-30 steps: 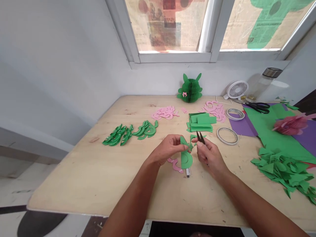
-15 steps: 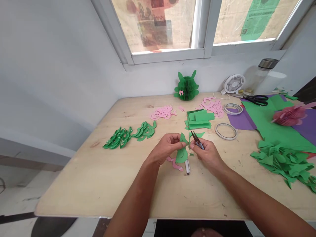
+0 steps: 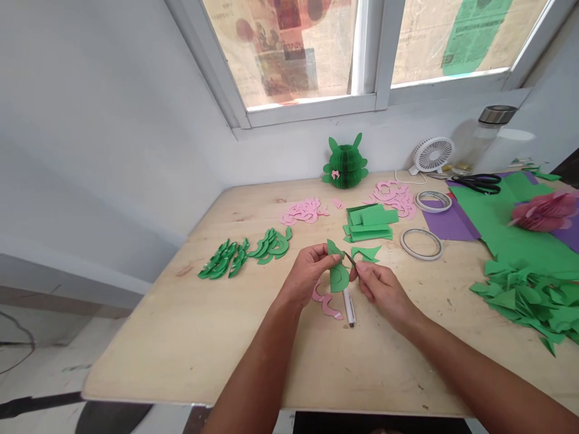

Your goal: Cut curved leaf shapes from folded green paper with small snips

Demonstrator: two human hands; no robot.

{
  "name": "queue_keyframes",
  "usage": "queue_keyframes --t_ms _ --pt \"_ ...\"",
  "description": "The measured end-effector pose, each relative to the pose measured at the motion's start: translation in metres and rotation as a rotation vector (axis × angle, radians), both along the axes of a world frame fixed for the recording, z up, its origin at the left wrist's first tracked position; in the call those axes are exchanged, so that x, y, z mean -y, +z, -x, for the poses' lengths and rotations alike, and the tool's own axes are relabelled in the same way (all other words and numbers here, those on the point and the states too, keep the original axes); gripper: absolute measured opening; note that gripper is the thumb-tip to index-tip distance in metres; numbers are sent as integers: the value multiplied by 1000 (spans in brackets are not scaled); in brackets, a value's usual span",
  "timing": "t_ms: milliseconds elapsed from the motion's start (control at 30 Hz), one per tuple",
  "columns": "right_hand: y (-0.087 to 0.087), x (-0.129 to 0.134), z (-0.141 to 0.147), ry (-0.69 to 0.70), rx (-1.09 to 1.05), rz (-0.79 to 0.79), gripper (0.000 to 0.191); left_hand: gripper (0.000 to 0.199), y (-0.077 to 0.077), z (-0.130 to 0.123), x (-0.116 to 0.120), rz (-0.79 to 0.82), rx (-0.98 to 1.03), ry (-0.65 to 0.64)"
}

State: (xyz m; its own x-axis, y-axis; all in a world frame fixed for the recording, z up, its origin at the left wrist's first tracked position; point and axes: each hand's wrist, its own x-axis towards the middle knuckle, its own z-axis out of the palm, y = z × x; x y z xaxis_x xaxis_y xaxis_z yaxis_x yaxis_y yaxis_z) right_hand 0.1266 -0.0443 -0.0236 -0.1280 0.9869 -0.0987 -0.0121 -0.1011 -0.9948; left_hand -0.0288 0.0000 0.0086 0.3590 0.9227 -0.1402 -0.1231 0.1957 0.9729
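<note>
Between the thumb and fingers of my left hand (image 3: 312,268) is a folded green paper piece (image 3: 338,279) with a rounded outline and a curved line drawn on it. My right hand (image 3: 382,286) grips small scissors (image 3: 350,259), whose tips touch the paper's right edge. Below the paper lie a white pen (image 3: 349,308) and a pink paper cutout (image 3: 331,306), both partly covered. A loose green scrap (image 3: 367,253) rests just beyond my right hand.
Green cutouts (image 3: 271,245) and glossy green pieces (image 3: 224,259) lie left. Behind are pink cutouts (image 3: 302,211), folded green strips (image 3: 370,223) and a green honeycomb paper figure (image 3: 345,166). Tape rolls (image 3: 421,257), black scissors (image 3: 477,182), a fan (image 3: 433,155) and green scraps (image 3: 529,298) occupy the right.
My right hand has turned the scissors from pointing away to pointing left, with the tips at the paper. The green scrap that was by my right fingers now lies on the table.
</note>
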Motion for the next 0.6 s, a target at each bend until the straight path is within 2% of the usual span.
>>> queue_keyframes --t_ms 600 --pt "2 -1 2 -17 1 70 48 23 2 -3 2 14 -24 25"
